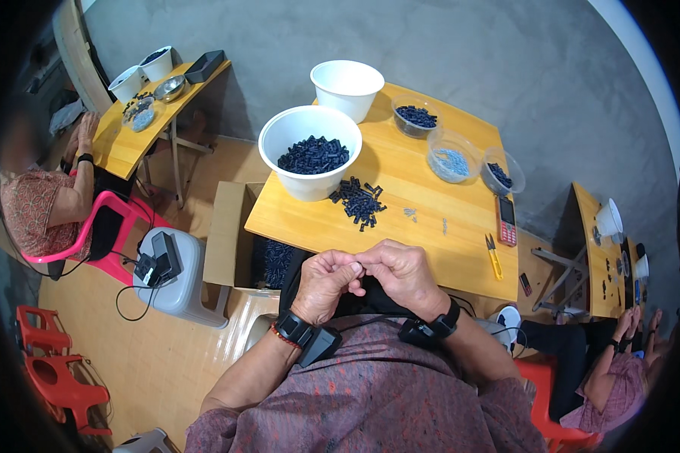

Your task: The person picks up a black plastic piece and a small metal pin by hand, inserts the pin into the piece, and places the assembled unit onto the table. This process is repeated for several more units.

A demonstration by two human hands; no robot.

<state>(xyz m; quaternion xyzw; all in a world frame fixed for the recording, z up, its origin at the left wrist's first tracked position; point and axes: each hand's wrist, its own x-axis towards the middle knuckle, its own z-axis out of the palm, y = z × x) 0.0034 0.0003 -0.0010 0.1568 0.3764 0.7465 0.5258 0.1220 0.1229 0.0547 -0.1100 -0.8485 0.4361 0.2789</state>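
— Dark plastic, is that what the fingers hold?

— Too small to tell. The left hand (325, 281) is curled, its fingertips pinched against those of the right hand (402, 273), which is also closed to a pinch; whatever sits between them is hidden.

— And beyond the hands?

— Ahead of the left hand stands a large white round plastic bowl (310, 143) of small black plastic pieces. A loose heap of the same black pieces (359, 200) lies just right of it on the yellow wooden table (431, 241). Further right of the right hand, yellow-handled snips (493, 255) and a red push-button phone (506, 220).
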